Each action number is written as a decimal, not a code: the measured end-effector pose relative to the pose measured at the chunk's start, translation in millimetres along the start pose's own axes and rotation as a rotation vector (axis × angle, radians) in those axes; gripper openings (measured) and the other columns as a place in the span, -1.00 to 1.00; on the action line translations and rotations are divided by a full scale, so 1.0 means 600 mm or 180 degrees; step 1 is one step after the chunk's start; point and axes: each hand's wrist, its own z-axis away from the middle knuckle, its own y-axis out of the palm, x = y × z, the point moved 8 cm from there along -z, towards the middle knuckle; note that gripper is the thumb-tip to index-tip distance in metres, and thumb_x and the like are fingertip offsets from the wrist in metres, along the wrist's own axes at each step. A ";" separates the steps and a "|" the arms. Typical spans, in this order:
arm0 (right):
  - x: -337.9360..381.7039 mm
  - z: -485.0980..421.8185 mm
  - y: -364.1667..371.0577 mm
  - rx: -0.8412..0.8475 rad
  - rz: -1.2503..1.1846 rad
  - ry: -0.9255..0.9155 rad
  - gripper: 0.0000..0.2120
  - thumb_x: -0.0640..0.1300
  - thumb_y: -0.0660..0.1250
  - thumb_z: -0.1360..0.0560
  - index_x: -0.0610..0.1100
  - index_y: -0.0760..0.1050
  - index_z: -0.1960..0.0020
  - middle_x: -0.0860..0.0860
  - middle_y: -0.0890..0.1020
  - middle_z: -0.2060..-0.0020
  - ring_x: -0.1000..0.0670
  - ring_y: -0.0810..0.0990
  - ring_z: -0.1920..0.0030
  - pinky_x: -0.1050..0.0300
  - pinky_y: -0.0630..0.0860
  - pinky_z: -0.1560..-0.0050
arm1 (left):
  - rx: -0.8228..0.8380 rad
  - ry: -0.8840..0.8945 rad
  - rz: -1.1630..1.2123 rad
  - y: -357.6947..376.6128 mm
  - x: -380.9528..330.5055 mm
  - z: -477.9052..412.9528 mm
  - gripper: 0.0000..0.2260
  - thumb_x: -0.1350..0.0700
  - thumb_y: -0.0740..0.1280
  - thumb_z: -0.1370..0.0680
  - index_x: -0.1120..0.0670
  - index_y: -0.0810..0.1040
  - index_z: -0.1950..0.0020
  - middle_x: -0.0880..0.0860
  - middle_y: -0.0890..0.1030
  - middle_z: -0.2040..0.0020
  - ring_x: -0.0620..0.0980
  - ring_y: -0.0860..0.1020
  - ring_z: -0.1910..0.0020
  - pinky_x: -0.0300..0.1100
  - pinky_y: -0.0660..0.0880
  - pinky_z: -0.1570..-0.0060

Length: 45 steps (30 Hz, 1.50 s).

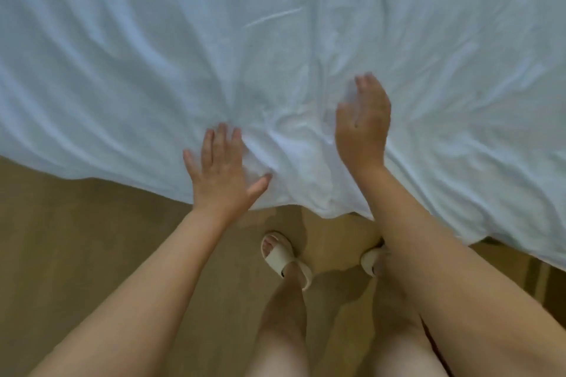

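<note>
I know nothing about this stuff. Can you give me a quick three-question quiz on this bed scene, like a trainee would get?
1. True or false: the left hand lies flat, fingers spread, on the white sheet.
2. Which reaches farther across the sheet: A) left hand, B) right hand?
3. Fill in: on the feet the person wears pale ____.

Key: 1 true; 2 B; 3 slippers.
</note>
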 end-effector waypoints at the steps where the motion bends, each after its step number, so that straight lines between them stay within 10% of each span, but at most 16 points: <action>1: 0.000 -0.007 0.014 0.0059 0.0169 0.0371 -0.48 -0.09 0.14 -0.54 -0.27 0.25 -0.45 -0.19 0.25 -0.47 -0.18 0.17 -0.49 0.06 -0.01 -0.45 | -0.0149 -0.0272 0.0356 -0.007 0.033 0.000 -0.15 -0.35 0.15 -0.46 0.06 -0.11 -0.56 0.05 -0.10 -0.56 0.01 -0.16 -0.52 0.24 -0.18 -0.40; 4: 0.077 0.083 0.171 0.1587 0.0995 -0.0317 -0.40 0.00 0.08 -0.62 -0.13 -0.08 -0.55 -0.05 -0.05 -0.55 -0.05 -0.12 -0.54 0.03 -0.20 -0.46 | -0.0634 -0.1384 0.1370 -0.010 0.132 0.016 -0.15 -0.26 0.31 -0.44 0.11 0.02 -0.55 0.13 0.03 -0.55 0.10 -0.01 -0.52 0.21 -0.06 -0.40; 7: 0.142 0.209 0.268 0.2772 0.0626 -0.0970 -0.43 -0.05 0.14 -0.61 -0.13 0.03 -0.54 -0.04 0.07 -0.54 -0.01 0.00 -0.53 0.18 -0.15 -0.43 | -0.0720 -0.2607 0.2095 0.026 0.216 0.051 -0.06 -0.25 0.38 -0.40 0.13 -0.03 -0.55 0.17 0.03 -0.54 0.17 0.05 -0.50 0.14 0.04 -0.41; 10: 0.159 0.195 0.262 0.2504 0.0372 -0.0772 -0.52 -0.16 0.20 -0.58 -0.17 0.24 -0.48 -0.07 0.33 -0.44 -0.05 0.27 -0.42 0.34 0.04 -0.32 | -0.0399 -0.3394 0.3830 0.084 0.251 0.057 -0.02 -0.21 0.46 -0.37 0.14 -0.04 -0.55 0.16 0.14 -0.52 0.10 0.23 -0.44 -0.05 0.23 -0.35; 16: 0.217 0.168 0.265 0.2585 0.0520 -0.1096 -0.62 -0.22 0.22 -0.53 -0.17 0.39 -0.35 -0.04 0.42 -0.26 -0.03 0.39 -0.27 0.28 0.25 -0.25 | -0.0397 -0.3119 0.6783 0.077 0.246 -0.006 -0.43 -0.24 0.34 -0.45 0.01 0.43 -0.38 -0.02 0.53 -0.29 -0.05 0.50 -0.22 -0.14 0.36 -0.28; 22: 0.382 0.144 0.303 0.2240 0.0498 -0.2191 -0.45 0.02 0.07 -0.47 -0.07 0.27 -0.45 -0.08 0.30 -0.42 -0.03 0.15 -0.40 0.13 -0.05 -0.37 | -0.2045 -0.2527 0.6638 -0.015 0.340 0.056 -0.62 0.06 0.61 -0.20 0.03 0.69 0.01 0.02 0.70 0.01 0.06 0.67 0.02 -0.10 0.61 0.16; 27: 0.297 0.156 0.397 0.3520 0.2697 -0.2383 -0.35 0.10 0.07 -0.58 0.02 -0.17 -0.55 0.01 -0.23 -0.54 -0.06 -0.31 -0.51 -0.15 -0.33 -0.43 | -0.1451 -0.4380 0.5787 0.065 0.353 0.035 -0.68 0.20 0.45 -0.45 0.20 0.53 -0.17 0.07 0.58 -0.05 0.09 0.58 -0.09 -0.15 0.46 0.02; 32: 0.313 0.146 0.413 0.3448 0.2208 -0.2377 -0.34 0.08 0.10 -0.58 0.01 -0.17 -0.55 0.03 -0.19 -0.54 -0.02 -0.27 -0.52 -0.06 -0.27 -0.46 | -0.0661 -0.3978 0.6570 0.063 0.357 -0.069 -0.91 0.15 0.35 -0.48 0.12 0.58 0.04 0.09 0.66 0.11 0.08 0.63 0.07 -0.11 0.57 0.02; 37: 0.393 0.163 0.454 0.3658 0.1837 -0.2482 -0.43 0.05 0.10 -0.61 0.15 -0.08 -0.54 0.06 -0.16 -0.55 -0.03 -0.24 -0.52 -0.13 -0.15 -0.47 | -0.2034 -0.3207 0.7982 0.016 0.476 -0.038 -0.79 0.07 0.43 -0.42 0.15 0.63 0.00 0.10 0.70 0.08 0.06 0.68 0.09 -0.11 0.56 0.13; 45: 0.550 0.183 0.555 0.3593 0.1323 -0.1766 -0.32 0.12 0.19 -0.56 0.20 -0.15 -0.52 0.08 -0.20 -0.53 -0.08 -0.23 -0.51 -0.13 -0.06 -0.49 | -0.1812 -0.2377 0.8074 -0.090 0.659 -0.103 -0.56 -0.17 0.29 -0.49 0.11 0.55 -0.21 0.11 0.65 -0.11 0.05 0.63 -0.09 -0.10 0.59 0.03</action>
